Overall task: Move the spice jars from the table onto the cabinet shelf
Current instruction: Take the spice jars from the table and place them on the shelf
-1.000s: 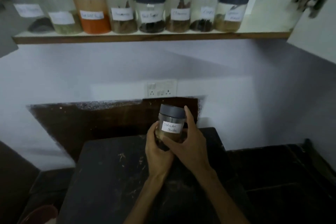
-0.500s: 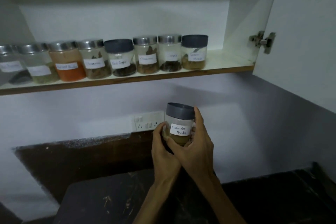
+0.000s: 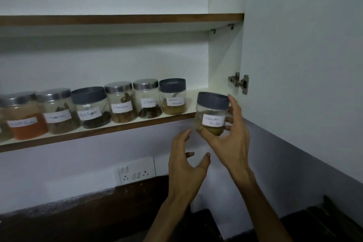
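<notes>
White cabinet interior, door [image 3: 304, 65] swung open at right on a metal hinge [image 3: 238, 82]. Lower shelf [image 3: 117, 126] carries a row of labelled jars; the rightmost, the Garam Masala jar [image 3: 172, 97], has a grey lid. Right of that jar the shelf surface is bare up to the cabinet side wall.

Right hand [image 3: 229, 139] grips the Coriander Powder jar [image 3: 212, 114], thumb low on its left side, fingers round the right. The jar is upright, at the shelf's front edge, right of the Garam Masala jar and apart from it. Left hand [image 3: 186, 161] is below the jar, fingers relaxed, holding nothing. Wall socket [image 3: 136, 170] is below the shelf.
</notes>
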